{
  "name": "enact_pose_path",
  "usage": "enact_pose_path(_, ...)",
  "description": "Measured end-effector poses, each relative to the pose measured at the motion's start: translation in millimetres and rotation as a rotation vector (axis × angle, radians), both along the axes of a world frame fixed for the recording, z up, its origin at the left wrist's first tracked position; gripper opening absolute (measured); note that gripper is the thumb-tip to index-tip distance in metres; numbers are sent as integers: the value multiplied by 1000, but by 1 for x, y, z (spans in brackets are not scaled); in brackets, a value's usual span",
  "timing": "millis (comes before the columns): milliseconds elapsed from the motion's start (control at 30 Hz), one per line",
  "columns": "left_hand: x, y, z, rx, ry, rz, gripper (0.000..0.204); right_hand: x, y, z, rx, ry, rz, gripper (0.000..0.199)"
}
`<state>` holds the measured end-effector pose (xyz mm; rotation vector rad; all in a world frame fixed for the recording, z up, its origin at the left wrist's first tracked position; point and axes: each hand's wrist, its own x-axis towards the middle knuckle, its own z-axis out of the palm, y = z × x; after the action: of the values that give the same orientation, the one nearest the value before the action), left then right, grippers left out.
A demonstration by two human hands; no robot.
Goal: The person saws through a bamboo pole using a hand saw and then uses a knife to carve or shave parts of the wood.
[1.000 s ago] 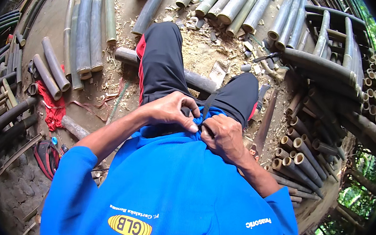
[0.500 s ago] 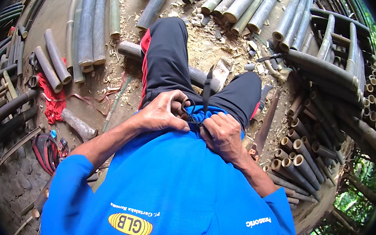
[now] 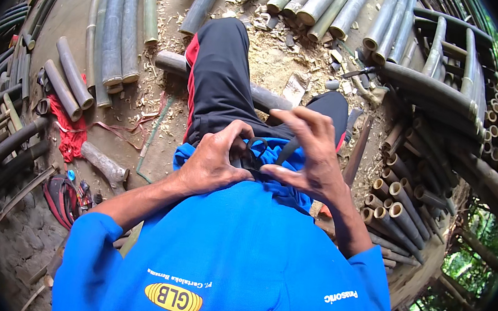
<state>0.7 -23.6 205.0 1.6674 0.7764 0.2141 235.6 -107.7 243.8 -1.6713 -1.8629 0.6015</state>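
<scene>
At my waist, a black strap (image 3: 288,151) with a small loop lies against the bunched hem of the blue shirt (image 3: 224,230). My left hand (image 3: 213,155) is closed at the strap's loop, its thumb along the hem and its fingertips partly hidden. Lifted just to the right of the loop, my right hand (image 3: 310,149) has its thumb and fingers spread apart, with the strap's free end beside them. Dark trousers (image 3: 224,64) with a red side stripe cover my bent legs.
A bamboo pole (image 3: 174,63) lies across the ground by my legs, among wood shavings. Cut bamboo tubes (image 3: 115,31) lie ahead and left, and a stack of tubes (image 3: 401,213) lies right. A saw (image 3: 357,156) is beside my right knee. A red cloth (image 3: 70,134) lies left.
My right hand has let go of the strap and risen, its fingers opening out. The strap's upright end has dropped toward the hem. My left hand stays nearly in place.
</scene>
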Motion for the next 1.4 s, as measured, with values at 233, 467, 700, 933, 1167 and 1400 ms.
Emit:
enact_pose_path(233, -4, 1, -3, -136, 40, 44, 68, -4, 10, -33, -318, 398, 174, 31)
enact_pose_path(467, -9, 6, -18, -342, -72, -31, 52, 11, -13, -49, -532, 720, 108, 17)
enact_pose_path(700, -9, 10, -18, -446, -144, 14, 34, -6, 11, -37, -670, 579, 137, 54)
enact_pose_path(933, -7, 19, 2, -175, 73, -121, 19, -5, 11, -48, -691, 694, 215, 42)
enact_pose_path(1167, 13, 53, 2, -33, 110, -457, 18, -6, 12, -45, -888, 864, 111, 30)
enact_pose_path(1400, 31, 67, -8, -156, 92, -667, 18, -6, 8, -58, -835, 864, 130, 28)
